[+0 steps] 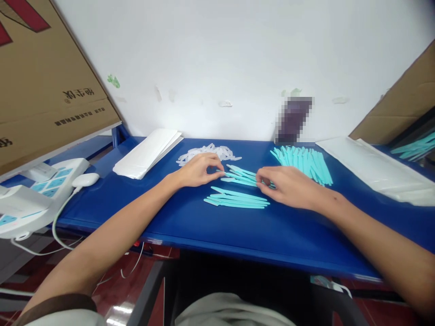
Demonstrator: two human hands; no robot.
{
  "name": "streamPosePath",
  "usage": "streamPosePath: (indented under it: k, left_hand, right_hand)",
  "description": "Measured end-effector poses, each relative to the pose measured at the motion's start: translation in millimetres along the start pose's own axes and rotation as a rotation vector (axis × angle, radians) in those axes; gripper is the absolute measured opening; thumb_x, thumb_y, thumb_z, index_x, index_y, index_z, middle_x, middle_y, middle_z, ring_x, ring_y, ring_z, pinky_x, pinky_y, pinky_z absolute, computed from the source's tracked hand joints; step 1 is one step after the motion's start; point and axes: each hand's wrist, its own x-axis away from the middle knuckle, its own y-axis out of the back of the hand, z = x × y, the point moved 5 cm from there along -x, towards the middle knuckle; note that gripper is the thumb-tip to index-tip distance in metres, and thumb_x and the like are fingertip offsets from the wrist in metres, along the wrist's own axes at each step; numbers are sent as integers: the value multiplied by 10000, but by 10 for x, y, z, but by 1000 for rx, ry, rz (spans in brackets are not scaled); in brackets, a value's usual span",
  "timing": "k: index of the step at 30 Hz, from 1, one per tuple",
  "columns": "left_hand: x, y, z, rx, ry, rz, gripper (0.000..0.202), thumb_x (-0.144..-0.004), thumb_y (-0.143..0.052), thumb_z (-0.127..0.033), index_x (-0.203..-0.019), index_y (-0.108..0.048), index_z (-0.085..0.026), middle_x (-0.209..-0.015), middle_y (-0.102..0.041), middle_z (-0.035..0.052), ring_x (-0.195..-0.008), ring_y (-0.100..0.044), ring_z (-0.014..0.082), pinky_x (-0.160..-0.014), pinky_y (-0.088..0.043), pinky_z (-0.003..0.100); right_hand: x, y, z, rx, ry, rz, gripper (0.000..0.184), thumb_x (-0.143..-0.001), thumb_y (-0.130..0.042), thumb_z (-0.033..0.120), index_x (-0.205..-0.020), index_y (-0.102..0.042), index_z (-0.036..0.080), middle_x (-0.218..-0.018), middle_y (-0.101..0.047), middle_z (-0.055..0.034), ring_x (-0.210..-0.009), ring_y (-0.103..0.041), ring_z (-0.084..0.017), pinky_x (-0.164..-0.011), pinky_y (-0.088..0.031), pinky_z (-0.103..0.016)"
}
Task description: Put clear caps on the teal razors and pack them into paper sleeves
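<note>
Slim turquoise eyebrow razors (242,175) lie in a small bunch between my two hands. My left hand (201,169) has thumb and index finger pinched at the tip end of one razor; whether a small cap is there too, I cannot make out. At the other end, my right hand (288,183) is closed with its fingertips on the handle, partly hiding it. Closer to me lies a separate row of several razors (238,199). A bigger fanned pile of razors (302,163) sits beyond my right hand. Behind my left hand is a heap of translucent white caps (217,152).
The blue table (204,226) meets a white wall. White flat packets (147,154) lie left, a plastic-wrapped sheet (380,172) right. A power strip (47,190) with a white plug and cable is at the left edge. A cardboard box (50,81) towers behind it. A blurred dark phone-like object (294,120) leans on the wall.
</note>
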Motion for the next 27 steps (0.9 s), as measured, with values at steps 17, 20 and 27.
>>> streamPosePath:
  k: [17, 20, 27]
  left_hand:
    - [203, 542, 518, -413, 327, -19, 311, -893, -546, -383, -946, -769, -172, -777, -696, 51, -694, -605, 188, -667, -402, 301]
    - [298, 590, 658, -316, 420, 107, 305, -833, -612, -439, -894, -778, -191, -730, -703, 37, -616, -586, 163, -617, -387, 284]
    - [320, 500, 630, -225, 445, 243, 391, -779, -626, -374, -1100, -762, -199, -876, -735, 69, -706, -640, 194, -682, -459, 291]
  right_hand:
    - [-17, -160, 275, -116, 20, 72, 268, -1002, -468, 432, -960, -622, 216, -710, -656, -16, -712, -574, -210, -795, -364, -355]
    - [-24, -150, 261, -205, -65, 178, 271, -993, -485, 421, -898, -634, 216, -567, -564, 14, -607, -527, -190, -731, -369, -332]
    - [8, -145, 221, -357, -94, 235, 263, -970, -503, 417, -847, -619, 216, -570, -518, 29, -501, -410, -133, -526, -291, -280]
